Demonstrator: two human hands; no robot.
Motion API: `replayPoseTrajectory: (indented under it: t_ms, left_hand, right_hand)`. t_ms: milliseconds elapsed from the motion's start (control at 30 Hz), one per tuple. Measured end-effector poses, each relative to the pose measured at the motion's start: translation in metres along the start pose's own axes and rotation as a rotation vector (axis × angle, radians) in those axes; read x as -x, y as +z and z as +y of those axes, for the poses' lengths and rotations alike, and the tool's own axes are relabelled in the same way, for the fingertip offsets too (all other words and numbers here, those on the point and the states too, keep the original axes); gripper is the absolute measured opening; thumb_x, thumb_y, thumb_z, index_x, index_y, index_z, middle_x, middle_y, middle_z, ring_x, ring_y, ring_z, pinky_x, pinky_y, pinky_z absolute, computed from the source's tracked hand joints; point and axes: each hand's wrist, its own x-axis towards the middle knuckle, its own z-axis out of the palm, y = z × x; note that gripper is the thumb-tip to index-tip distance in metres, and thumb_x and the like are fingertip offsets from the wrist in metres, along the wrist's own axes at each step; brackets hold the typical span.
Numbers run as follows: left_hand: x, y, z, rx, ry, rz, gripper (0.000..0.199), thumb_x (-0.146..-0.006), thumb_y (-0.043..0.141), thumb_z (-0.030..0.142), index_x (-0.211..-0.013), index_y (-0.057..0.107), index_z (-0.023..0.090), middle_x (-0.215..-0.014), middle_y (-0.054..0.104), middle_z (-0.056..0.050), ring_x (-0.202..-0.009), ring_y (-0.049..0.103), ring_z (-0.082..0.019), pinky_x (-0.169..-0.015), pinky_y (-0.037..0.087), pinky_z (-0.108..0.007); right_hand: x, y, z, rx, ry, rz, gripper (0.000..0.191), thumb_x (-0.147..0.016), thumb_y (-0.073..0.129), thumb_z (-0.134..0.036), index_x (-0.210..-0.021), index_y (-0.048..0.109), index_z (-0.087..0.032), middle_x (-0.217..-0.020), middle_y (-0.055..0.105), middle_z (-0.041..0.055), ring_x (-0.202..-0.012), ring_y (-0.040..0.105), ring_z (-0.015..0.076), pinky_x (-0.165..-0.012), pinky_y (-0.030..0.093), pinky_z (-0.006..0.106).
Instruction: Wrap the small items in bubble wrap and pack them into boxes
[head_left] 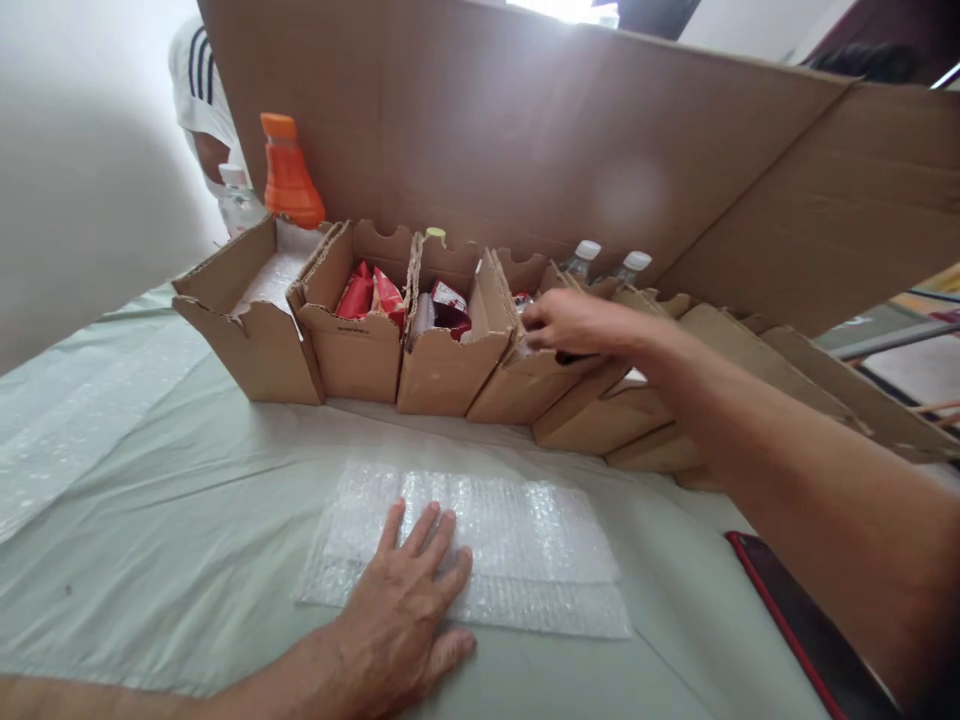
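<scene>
Backdrop: brown cardboard panel across the far side, creased toward the right; glare at its top edge.
Table: pale green cloth, wrinkled; wide bubble-wrap sheet at left.
Far left: a co-worker's white sleeve beyond the panel edge; near it, a clear bottle and an orange bottle, bases hidden by the boxes.
Box row: open-topped cardboard boxes, left to right. Leftmost box has bubble wrap inside; second box, red packets; third box, a dark red and white packet. White bottle caps rise behind, farther right.
Left hand: palm down, fingers spread, gripping nothing; rests on the folded bubble wrap, near centre, in front of the boxes.
Right hand: fingers curled down at the mouth of the fourth box; tips hidden, so cannot tell whether anything is held.
Risks: forearm lies low over the right-hand boxes; a bump could tip or skew them. Slick wrap on loose cloth might slide under uneven palm pressure.
Writing: small dark mark on the second box's front, too small to read; no brand legible on packets. Sleeve: dark stripes, no lettering seen.
</scene>
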Motion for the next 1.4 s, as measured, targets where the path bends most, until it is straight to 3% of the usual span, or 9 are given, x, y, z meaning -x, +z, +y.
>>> replayPoseTrajectory:
  t_ms: [233,400,533,767,933,1033,1100,1267,1400]
  left_hand:
    - [0.005,-0.009,0.006,0.1,0.013,0.419,0.051,-0.091,0.065,0.032,-0.14,0.059,0.022,-0.163,0.041,-0.018,-0.156,0.028,-0.04,-0.124,0.021,-0.069]
    - [0.007,-0.027,0.031,0.661,-0.163,0.561,0.064,-0.093,0.064,0.038,-0.153,0.041,0.031,-0.159,0.047,-0.011,-0.144,0.047,-0.034,-0.117,0.041,-0.058]
    - [0.007,-0.029,0.036,0.928,-0.157,0.674,0.077,-0.089,0.069,0.033,-0.157,0.033,0.03,-0.164,0.041,-0.01,-0.148,0.041,-0.031,-0.122,0.034,-0.051]
    - [0.02,-0.022,0.039,1.333,-0.257,0.577,0.059,-0.074,0.082,0.031,-0.13,0.064,0.026,-0.124,0.072,-0.006,-0.106,0.067,-0.021,-0.086,0.052,-0.028]
    - [0.019,-0.023,0.049,1.313,-0.481,0.51,0.023,-0.067,0.078,0.027,-0.087,0.072,0.017,-0.072,0.065,0.004,-0.06,0.054,-0.009,-0.057,0.042,-0.02]
    - [0.022,-0.027,0.052,1.248,-0.438,0.39,0.018,-0.07,0.076,0.03,-0.079,0.069,0.017,-0.069,0.061,0.003,-0.06,0.05,-0.009,-0.056,0.039,-0.02]
    - [0.025,-0.024,0.053,1.241,-0.403,0.257,0.021,-0.071,0.077,0.034,-0.078,0.067,0.017,-0.07,0.06,0.003,-0.062,0.051,-0.01,-0.057,0.039,-0.021]
    - [0.031,0.002,0.053,1.373,-0.274,-0.111,0.024,-0.075,0.075,0.037,-0.085,0.067,0.017,-0.08,0.066,0.0,-0.074,0.059,-0.016,-0.071,0.045,-0.027]
    - [0.047,-0.002,0.042,1.353,-0.262,-0.167,0.022,-0.076,0.075,0.036,-0.086,0.071,0.017,-0.083,0.071,0.0,-0.077,0.062,-0.016,-0.076,0.046,-0.028]
  right_hand:
    - [0.115,-0.077,-0.029,-0.007,-0.085,0.191,0.021,-0.089,0.058,-0.019,-0.092,0.077,-0.01,-0.073,0.069,-0.004,-0.067,0.055,0.0063,-0.063,0.039,0.023]
    - [0.202,-0.023,-0.022,-0.703,0.139,0.024,0.026,-0.084,0.072,-0.038,-0.103,0.075,-0.021,-0.09,0.075,0.0015,-0.074,0.065,0.0136,-0.063,0.05,0.024]
    - [0.246,0.029,-0.02,-1.055,0.455,-0.082,0.028,-0.074,0.075,-0.039,-0.096,0.073,-0.023,-0.083,0.073,0.0024,-0.062,0.062,0.0141,-0.051,0.048,0.024]
    - [0.296,0.071,-0.012,-0.982,0.47,-0.428,0.016,-0.079,0.064,-0.034,-0.08,0.068,-0.018,-0.068,0.069,0.0027,-0.06,0.064,0.0163,-0.059,0.051,0.028]
    - [0.302,0.05,-0.013,-0.62,0.192,-0.314,0.067,-0.071,0.077,-0.026,-0.136,0.061,-0.027,-0.128,0.069,0.0064,-0.113,0.066,0.0253,-0.092,0.055,0.036]
    - [0.299,0.037,-0.021,-0.558,0.075,-0.386,0.049,-0.08,0.077,-0.031,-0.129,0.069,-0.03,-0.121,0.073,0.0039,-0.103,0.07,0.0236,-0.085,0.057,0.035]
    - [0.299,0.033,-0.029,-0.529,0.02,-0.304,0.019,-0.089,0.071,-0.032,-0.106,0.078,-0.028,-0.102,0.077,0.0017,-0.089,0.071,0.0201,-0.078,0.057,0.032]
    - [0.302,0.023,-0.045,-0.584,0.115,0.092,0.012,-0.096,0.07,-0.037,-0.099,0.08,-0.031,-0.08,0.075,-0.0023,-0.062,0.065,0.0135,-0.058,0.054,0.027]
    - [0.291,0.006,-0.038,-0.63,0.134,0.501,0.005,-0.091,0.076,-0.032,-0.088,0.08,-0.032,-0.08,0.073,-0.0036,-0.069,0.065,0.0139,-0.065,0.054,0.028]
